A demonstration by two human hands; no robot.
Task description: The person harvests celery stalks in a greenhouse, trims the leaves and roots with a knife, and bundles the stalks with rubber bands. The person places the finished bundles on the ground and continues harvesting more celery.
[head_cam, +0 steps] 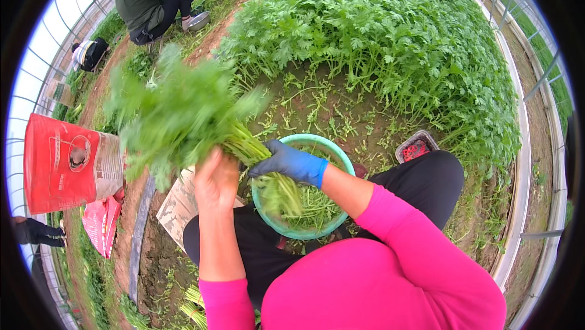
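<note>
A leafy bunch of green stalks (176,111), blurred at its leaves, tilts up to the left in front of me. My right hand (285,162), in a blue and dark glove, is shut around its stems. My left hand (218,178) is bare and rests against the bunch just below the leaves; its fingertips are partly hidden, so its grip is unclear. Cut stem ends point down over a teal-rimmed basin (346,158), which stands between my legs and holds loose green trimmings (322,206).
Uncut leafy crop (379,33) grows ahead. A plastic punnet (417,146) with red bands lies by my right knee. To the left are a red printed sack (64,163), a patterned board (176,206) and tied bundles (194,307). A seated person (148,3) works beyond.
</note>
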